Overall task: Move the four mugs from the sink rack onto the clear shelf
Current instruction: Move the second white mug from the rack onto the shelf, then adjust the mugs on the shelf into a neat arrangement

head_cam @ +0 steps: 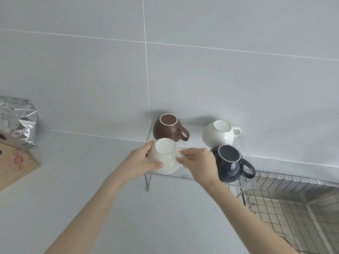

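Observation:
Several mugs stand upside down on the clear shelf (245, 183) against the tiled wall. A brown mug (166, 131) is at the back left, a white mug (218, 134) at the back right, a dark navy mug (230, 165) at the front right. At the front left is a cream mug (165, 157). My left hand (141, 162) cups its left side. My right hand (199, 165) pinches its handle, which the fingers mostly hide. The cream mug rests on or just above the shelf; I cannot tell which.
The wire sink rack (293, 202) lies at the lower right, partly under the shelf's right end. A silver foil bag (18, 120) and a brown paper bag (12, 164) stand at the left on the grey counter (82, 180).

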`<state>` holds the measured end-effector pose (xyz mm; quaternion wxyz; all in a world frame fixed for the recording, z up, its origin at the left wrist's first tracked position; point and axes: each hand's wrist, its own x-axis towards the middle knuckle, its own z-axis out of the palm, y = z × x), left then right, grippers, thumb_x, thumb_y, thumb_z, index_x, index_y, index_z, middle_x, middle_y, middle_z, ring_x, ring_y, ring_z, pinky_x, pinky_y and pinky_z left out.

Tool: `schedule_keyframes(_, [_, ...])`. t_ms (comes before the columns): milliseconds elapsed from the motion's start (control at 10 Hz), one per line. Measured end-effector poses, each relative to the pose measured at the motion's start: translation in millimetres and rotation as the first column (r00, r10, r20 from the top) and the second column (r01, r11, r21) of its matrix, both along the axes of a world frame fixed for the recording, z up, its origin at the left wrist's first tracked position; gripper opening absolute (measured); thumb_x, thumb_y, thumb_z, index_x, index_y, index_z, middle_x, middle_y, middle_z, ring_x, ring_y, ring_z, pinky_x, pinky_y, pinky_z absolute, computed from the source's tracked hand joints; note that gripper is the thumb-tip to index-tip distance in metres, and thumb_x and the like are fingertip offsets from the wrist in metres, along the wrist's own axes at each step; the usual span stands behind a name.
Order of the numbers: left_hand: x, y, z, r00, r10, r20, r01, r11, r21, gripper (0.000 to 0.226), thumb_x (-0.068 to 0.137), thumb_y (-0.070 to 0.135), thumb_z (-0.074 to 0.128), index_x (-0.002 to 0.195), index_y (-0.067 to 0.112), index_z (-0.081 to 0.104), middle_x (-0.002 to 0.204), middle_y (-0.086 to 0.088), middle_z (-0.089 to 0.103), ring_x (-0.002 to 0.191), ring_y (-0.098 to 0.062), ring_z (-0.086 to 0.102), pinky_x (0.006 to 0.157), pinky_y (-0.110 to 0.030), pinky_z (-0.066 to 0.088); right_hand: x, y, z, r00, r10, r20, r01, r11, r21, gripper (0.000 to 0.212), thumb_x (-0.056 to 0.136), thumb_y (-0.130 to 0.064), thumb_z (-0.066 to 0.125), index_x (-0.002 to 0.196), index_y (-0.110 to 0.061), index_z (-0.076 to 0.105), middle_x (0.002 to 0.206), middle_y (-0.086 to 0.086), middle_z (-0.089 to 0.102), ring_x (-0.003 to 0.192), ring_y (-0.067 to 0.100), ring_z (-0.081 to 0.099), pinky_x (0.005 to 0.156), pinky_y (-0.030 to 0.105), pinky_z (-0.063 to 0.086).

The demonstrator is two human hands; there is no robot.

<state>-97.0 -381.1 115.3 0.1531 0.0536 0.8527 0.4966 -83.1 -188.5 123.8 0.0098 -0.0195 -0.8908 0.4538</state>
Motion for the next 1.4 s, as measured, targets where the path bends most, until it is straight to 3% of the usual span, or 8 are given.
schedule_keyframes(200, [3.3, 1.2, 3.6, 1.0, -0.001, 0.008, 0.001, 0.998, -0.059, 0.089, 0.077, 0.023, 0.068, 0.144, 0.015, 0.011, 0.152, 0.001, 0.028, 0.138, -0.012, 0.029, 0.114, -0.03, 0.026, 0.2, -5.4, 0.6, 1.0, 0.01, -0.006, -0.01, 1.0, 0.027, 0.015, 0.075, -0.028, 0.067, 0.086, -0.022, 0.074, 0.057, -0.007, 0.06, 0.074, 0.025, 0.065, 0.071, 0.035, 0.051])
schedule_keyframes(400, [6.1, 3.6, 6.9, 0.999, 0.039, -0.038, -0.041, 0.998, -0.055, 0.084, 0.077, 0.025, 0.068, 0.144, 0.018, 0.018, 0.142, 0.008, 0.037, 0.137, -0.013, 0.033, 0.105, -0.021, 0.028, 4.0, -3.5, 4.2, 0.998, 0.058, 0.04, -0.058, 0.998, 0.002, 0.021, 0.078, -0.022, 0.063, 0.097, -0.019, 0.072, 0.089, 0.003, 0.075, 0.086, 0.023, 0.067, 0.081, 0.037, 0.053])
schedule_keyframes(500, [7.9, 6.9, 15.1, 0.987, 0.156, -0.048, -0.154, 0.988, 0.031, 0.065, 0.083, 0.039, 0.057, 0.14, 0.027, 0.03, 0.142, 0.011, 0.038, 0.135, -0.006, 0.031, 0.102, -0.019, 0.023, 17.5, 2.6, 3.1, 0.998, -0.033, 0.044, 0.041, 0.978, -0.207, 0.032, 0.091, -0.023, 0.047, 0.12, -0.019, 0.059, 0.11, -0.007, 0.066, 0.106, 0.009, 0.057, 0.09, 0.021, 0.039])
schedule_keyframes(600, [7.0, 12.5, 16.3, 0.961, 0.264, 0.08, -0.276, 0.931, 0.24, 0.026, 0.088, 0.046, 0.043, 0.102, 0.038, 0.063, 0.122, 0.013, 0.059, 0.118, -0.002, 0.048, 0.094, -0.021, 0.03, 37.3, -0.7, -8.1, 0.986, -0.111, 0.126, 0.163, 0.819, -0.551, 0.041, 0.095, -0.033, 0.039, 0.132, -0.019, 0.046, 0.136, -0.007, 0.051, 0.127, 0.006, 0.044, 0.113, 0.031, 0.03])
schedule_keyframes(800, [12.6, 18.4, 10.2, 0.953, 0.289, 0.089, -0.3, 0.874, 0.383, 0.028, 0.074, 0.056, 0.039, 0.066, 0.042, 0.062, 0.084, 0.027, 0.055, 0.085, 0.011, 0.048, 0.089, -0.02, 0.033, 43.1, -12.7, -22.8, 0.988, -0.034, 0.152, 0.116, 0.812, -0.573, 0.025, 0.094, -0.047, 0.026, 0.111, -0.037, 0.041, 0.119, -0.01, 0.039, 0.134, 0.023, 0.032, 0.113, 0.034, 0.022])
schedule_keyframes(1000, [19.9, 15.8, 3.5, 0.949, 0.302, 0.096, -0.315, 0.865, 0.391, 0.025, 0.075, 0.056, 0.037, 0.072, 0.048, 0.06, 0.098, 0.025, 0.055, 0.098, 0.006, 0.048, 0.096, -0.023, 0.026, 28.7, -11.1, -26.9, 0.986, -0.007, 0.167, 0.1, 0.825, -0.556, 0.08, 0.069, -0.073, 0.027, 0.135, -0.03, 0.038, 0.144, 0.001, 0.04, 0.138, 0.019, 0.031, 0.118, 0.038, 0.019])
schedule_keyframes(1200, [21.1, 18.8, -4.2, 0.94, 0.333, 0.08, -0.337, 0.862, 0.378, 0.03, 0.089, 0.051, 0.036, 0.099, 0.04, 0.062, 0.104, 0.026, 0.056, 0.099, 0.009, 0.047, 0.084, -0.015, 0.031, 24.6, -7.4, -27.6, 0.985, -0.004, 0.173, 0.118, 0.746, -0.655, 0.059, 0.09, -0.056, 0.022, 0.137, -0.023, 0.037, 0.142, -0.008, 0.04, 0.136, 0.007, 0.031, 0.117, 0.031, 0.019])
schedule_keyframes(1400, [3.0, 10.4, 1.6, 0.935, 0.35, 0.06, -0.349, 0.874, 0.339, 0.034, 0.075, 0.063, 0.031, 0.092, 0.047, 0.055, 0.117, 0.01, 0.053, 0.111, -0.009, 0.045, 0.096, -0.026, 0.028, 11.2, -1.0, -21.5, 0.979, -0.071, 0.189, 0.181, 0.723, -0.667, 0.052, 0.095, -0.046, 0.022, 0.138, -0.02, 0.036, 0.151, -0.003, 0.033, 0.139, 0.013, 0.029, 0.118, 0.033, 0.017])
